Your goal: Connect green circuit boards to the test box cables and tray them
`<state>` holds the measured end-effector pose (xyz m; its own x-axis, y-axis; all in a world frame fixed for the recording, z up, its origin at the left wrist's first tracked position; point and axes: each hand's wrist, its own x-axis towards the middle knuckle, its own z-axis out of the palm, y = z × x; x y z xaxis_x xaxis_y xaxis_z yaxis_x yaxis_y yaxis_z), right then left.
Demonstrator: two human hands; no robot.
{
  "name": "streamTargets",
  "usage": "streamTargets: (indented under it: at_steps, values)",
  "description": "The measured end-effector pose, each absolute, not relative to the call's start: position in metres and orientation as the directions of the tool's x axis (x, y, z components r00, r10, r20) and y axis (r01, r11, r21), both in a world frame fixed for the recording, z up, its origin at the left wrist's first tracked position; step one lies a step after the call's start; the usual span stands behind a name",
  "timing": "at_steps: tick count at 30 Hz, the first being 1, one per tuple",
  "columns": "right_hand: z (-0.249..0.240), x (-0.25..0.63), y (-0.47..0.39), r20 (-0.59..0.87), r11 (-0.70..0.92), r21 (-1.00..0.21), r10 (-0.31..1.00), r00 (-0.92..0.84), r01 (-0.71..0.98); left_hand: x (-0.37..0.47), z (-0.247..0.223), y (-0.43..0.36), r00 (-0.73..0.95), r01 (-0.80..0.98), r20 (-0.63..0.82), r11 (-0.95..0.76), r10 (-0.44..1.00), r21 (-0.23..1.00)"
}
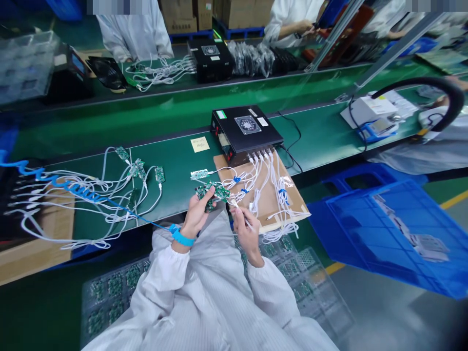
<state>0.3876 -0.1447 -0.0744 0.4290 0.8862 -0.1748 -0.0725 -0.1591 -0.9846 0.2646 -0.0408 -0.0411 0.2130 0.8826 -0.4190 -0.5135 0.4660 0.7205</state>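
Note:
Several green circuit boards (218, 191) are gripped in my left hand (196, 212), its thumb pressed on top. A blue wrist strap (182, 237) with a coiled cord circles that wrist. My right hand (246, 226) pinches the plug end of a white cable (235, 203) at the right edge of the boards; whether the plug is fully seated cannot be made out. Just beyond, another circuit board (199, 174) lies on the green bench with a white cable attached. More white cables (258, 192) run from the black box with a fan (248, 127) over a cardboard sheet (292, 195).
At left, cabled circuit boards (137, 169) lie among tangled white cables (87, 195). A yellow note (200, 144) is on the bench. Clear trays of boards (109, 292) sit low by my lap. A blue bin (395, 234) stands at right. Co-workers in white coats (133, 31) are across the line.

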Motion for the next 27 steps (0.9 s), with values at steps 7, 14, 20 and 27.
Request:
streamTargets:
  at_steps: [7,14,20,27]
  values:
    - [-0.065,0.389,-0.144,-0.082,-0.129,-0.988,0.902,0.423,0.082,0.264,-0.039,-0.041,0.212,-0.514,-0.400,0.450,0.892,0.730]
    - [-0.052,0.398,-0.144,-0.045,-0.115,-0.960,0.964,0.263,0.255,0.261,-0.039,-0.040,0.187,-0.448,-0.363,0.408,0.913,0.796]
    - [-0.050,0.404,-0.144,-0.051,-0.121,-0.932,0.977,0.207,0.341,0.257,-0.043,-0.041,0.164,-0.341,-0.278,0.319,0.947,0.884]
    - [-0.050,0.411,-0.142,-0.086,-0.136,-0.929,0.984,0.156,0.345,0.250,-0.044,-0.038,0.205,-0.209,-0.254,0.296,0.945,0.932]
